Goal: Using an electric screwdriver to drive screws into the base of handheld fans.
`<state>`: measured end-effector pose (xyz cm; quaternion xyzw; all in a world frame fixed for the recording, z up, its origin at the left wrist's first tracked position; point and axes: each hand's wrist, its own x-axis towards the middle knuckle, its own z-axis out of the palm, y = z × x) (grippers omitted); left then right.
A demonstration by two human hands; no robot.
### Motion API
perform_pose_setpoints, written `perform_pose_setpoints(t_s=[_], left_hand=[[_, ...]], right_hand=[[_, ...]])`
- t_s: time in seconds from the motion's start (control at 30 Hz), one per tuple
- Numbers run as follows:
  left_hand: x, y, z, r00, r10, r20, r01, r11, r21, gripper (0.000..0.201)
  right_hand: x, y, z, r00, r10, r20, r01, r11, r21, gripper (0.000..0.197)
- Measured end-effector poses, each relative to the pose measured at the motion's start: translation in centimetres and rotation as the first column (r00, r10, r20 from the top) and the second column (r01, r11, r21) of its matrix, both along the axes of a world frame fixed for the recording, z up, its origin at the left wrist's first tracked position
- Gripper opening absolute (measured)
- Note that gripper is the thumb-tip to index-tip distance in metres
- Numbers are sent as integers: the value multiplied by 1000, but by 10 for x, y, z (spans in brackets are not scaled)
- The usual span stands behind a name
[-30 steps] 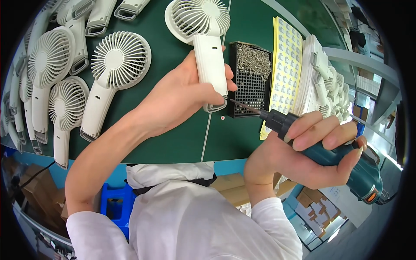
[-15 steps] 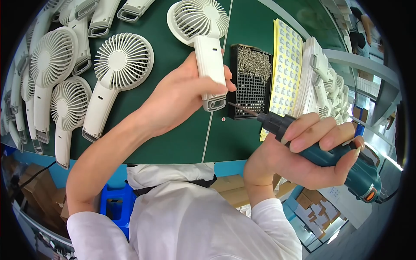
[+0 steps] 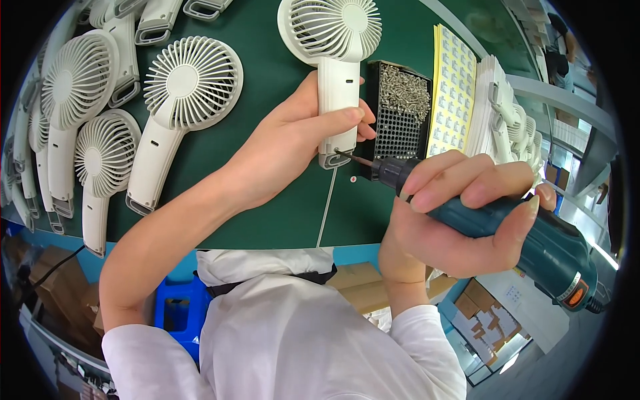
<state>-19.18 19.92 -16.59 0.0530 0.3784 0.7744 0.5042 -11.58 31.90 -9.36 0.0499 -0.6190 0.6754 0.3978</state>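
Observation:
My left hand [image 3: 293, 140] is closed around the handle of a white handheld fan [image 3: 338, 93], its round slatted head pointing away from me. The thumb lies across the front of the handle. In my right hand [image 3: 460, 207] is a dark teal electric screwdriver [image 3: 553, 257] with a black nose. Its thin bit reaches left to the lower end of the fan's handle, beside the end loop, and its tip appears to touch there. Whether a screw sits on the tip is too small to tell. Behind the bit stands a black screw tray [image 3: 402, 133] heaped with small silver screws.
Several white fans [image 3: 183, 81] lie on the green table [image 3: 267, 223] at the left. Right of the screw tray are yellow-backed sticker sheets [image 3: 452, 93], a white stack [image 3: 483, 100] and more fans [image 3: 517, 130]. A small red-and-white dot [image 3: 353, 179] lies near the bit.
The fan has shifted a little right in my left hand. My right hand has brought the screwdriver left, its bit moving from beside the fan onto the handle's lower end.

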Motion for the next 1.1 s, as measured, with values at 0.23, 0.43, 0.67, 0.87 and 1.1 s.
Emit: perform_pose_setpoints(t_s=[0.23, 0.43, 0.67, 0.87, 1.1], left_hand=[[-3, 1, 0, 1000, 7, -1, -7, 1000, 1, 46], [-5, 2, 2, 997, 73, -32, -72, 997, 40, 39], [0, 3, 4, 998, 50, 46, -53, 996, 76, 46], [-3, 4, 8, 993, 29, -114, -35, 998, -50, 39], [-11, 3, 6, 978, 69, -198, -81, 995, -52, 38]], right_hand=[[-1, -2, 0, 999, -31, 41, 29, 998, 55, 23], [1, -19, 8, 988, -114, 104, 109, 993, 50, 20], [16, -8, 9, 996, -77, 53, 79, 996, -30, 26], [26, 21, 12, 968, -252, 14, 253, 967, -44, 24], [16, 26, 13, 955, -287, 77, 292, 954, -65, 18]])
